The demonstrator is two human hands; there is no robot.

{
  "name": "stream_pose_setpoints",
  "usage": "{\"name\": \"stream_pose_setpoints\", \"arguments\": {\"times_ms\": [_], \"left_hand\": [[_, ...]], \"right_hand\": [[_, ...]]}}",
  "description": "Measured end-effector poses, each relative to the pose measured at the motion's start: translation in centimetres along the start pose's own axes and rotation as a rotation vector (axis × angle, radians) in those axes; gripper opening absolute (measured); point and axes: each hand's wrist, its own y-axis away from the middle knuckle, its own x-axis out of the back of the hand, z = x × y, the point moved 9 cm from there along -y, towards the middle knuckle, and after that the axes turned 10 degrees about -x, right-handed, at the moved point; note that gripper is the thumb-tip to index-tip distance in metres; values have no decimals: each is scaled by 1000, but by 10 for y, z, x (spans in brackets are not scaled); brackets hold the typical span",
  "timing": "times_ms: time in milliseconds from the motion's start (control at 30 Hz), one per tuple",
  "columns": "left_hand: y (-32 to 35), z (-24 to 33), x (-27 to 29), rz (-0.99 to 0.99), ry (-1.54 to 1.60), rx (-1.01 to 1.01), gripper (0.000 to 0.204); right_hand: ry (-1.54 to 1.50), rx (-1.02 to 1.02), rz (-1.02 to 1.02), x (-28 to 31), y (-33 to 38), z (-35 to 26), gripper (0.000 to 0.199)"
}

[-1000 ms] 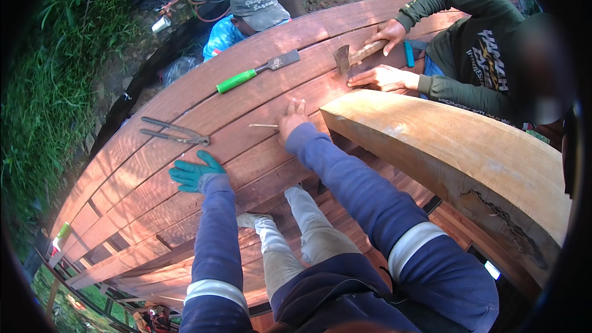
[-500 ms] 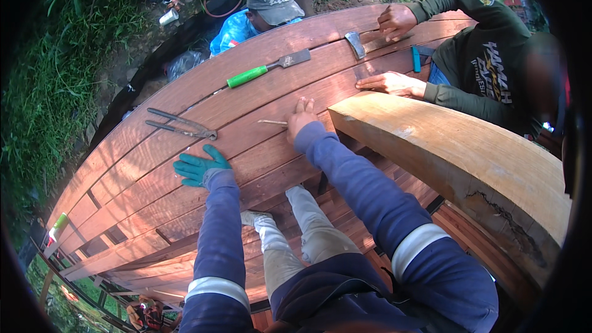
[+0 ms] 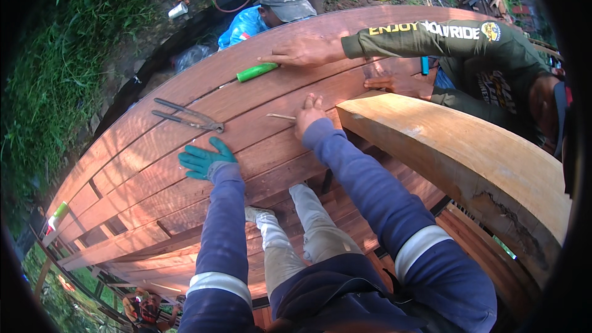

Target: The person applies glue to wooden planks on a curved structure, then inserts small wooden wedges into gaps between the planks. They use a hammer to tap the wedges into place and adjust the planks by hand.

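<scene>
I am leaning over a curved surface of reddish wooden planks [image 3: 154, 172]. My left hand [image 3: 203, 159], in a green glove, lies flat and spread on a plank. My right hand [image 3: 308, 114] is bare and presses on a plank higher up, its thumb and finger pinching the end of a thin pin [image 3: 279, 116] that lies along the wood. Metal pincers [image 3: 188, 116] rest on the planks between my hands, a little above the left one. My legs [image 3: 308, 234] hang below between my arms.
A person in a dark green long sleeve reaches a hand [image 3: 302, 52] over a green-handled tool [image 3: 258, 72]; their other hand [image 3: 379, 80] rests on the planks. A thick pale timber beam [image 3: 456, 160] runs on my right. Another person in a grey cap [image 3: 283, 0] crouches beyond the planks. Grass lies left.
The other person's hand has left the hammer at the top and stretched left to the green-handled tool, covering its blade. My own hands have stayed in place on the planks.
</scene>
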Motion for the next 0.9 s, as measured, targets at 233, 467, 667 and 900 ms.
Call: {"name": "stream_pose_setpoints", "arguments": {"times_ms": [233,467,667,900], "left_hand": [[0,1,-1,-25,-46,6,90],[0,-2,-5,-21,-37,5,91],[0,-1,-3,-4,-25,-2,90],[0,-1,-4,-21,-29,7,91]], "right_hand": [[-5,-18,-27,0,-2,0,36],[11,0,-38,0,1,-1,37],[-13,5,1,1,1,-1,36],[-41,6,22,3,2,-1,35]]}}
